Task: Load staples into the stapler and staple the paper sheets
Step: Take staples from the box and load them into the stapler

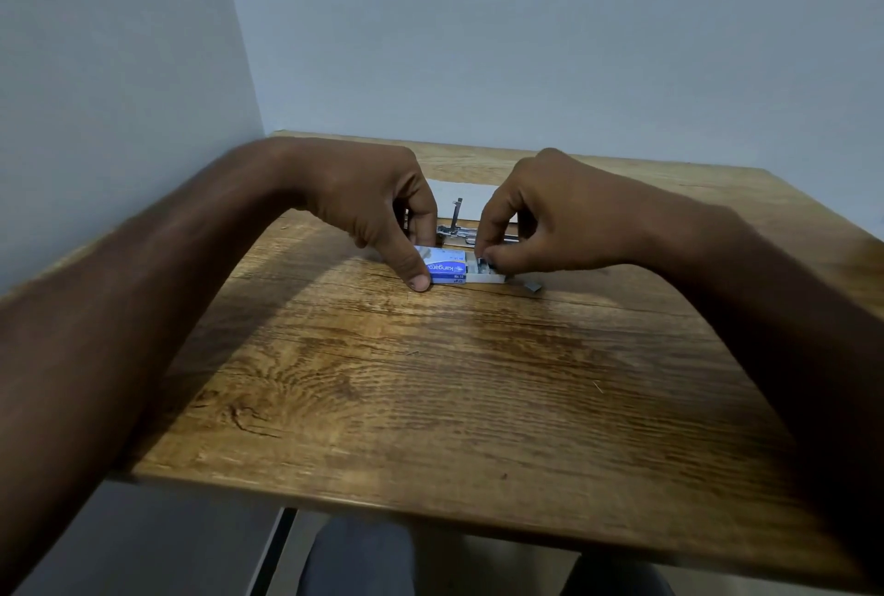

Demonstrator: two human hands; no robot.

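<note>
**Drawing a strip of staples out of the box**

We are working at the first step: getting staples out before anything goes into the stapler. Our left hand [382, 213] is pinning the blue staple box [447, 269] to the wooden table [430, 380], thumb pressed at its near left corner and the other fingers curled over the far side. The box's white inner tray [488, 277] is sticking out to the right. Our right hand [535, 222] is bending over that open tray, thumb and forefinger closed narrowly together on what looks like a grey staple strip [484, 264]; the fingertips are hiding most of it, so we cannot tell how long the strip is or whether it is clear of the tray.

A small grey piece [534, 287], probably a broken bit of strip, is lying on the table just right of the tray. The stapler [459, 229] is lying just behind the box, between our two hands, with its metal parts showing; it seems to be opened up, though we cannot be sure. The paper sheets [459, 191] are lying behind it, partly hidden by our hands, and not yet stapled as far as we can judge.

The next move, as we are judging it, calls for lifting the strip free without snapping it, carrying it back to the stapler, and setting it legs-down into the channel. A light, even pinch matters here, since glued strips break easily.
</note>
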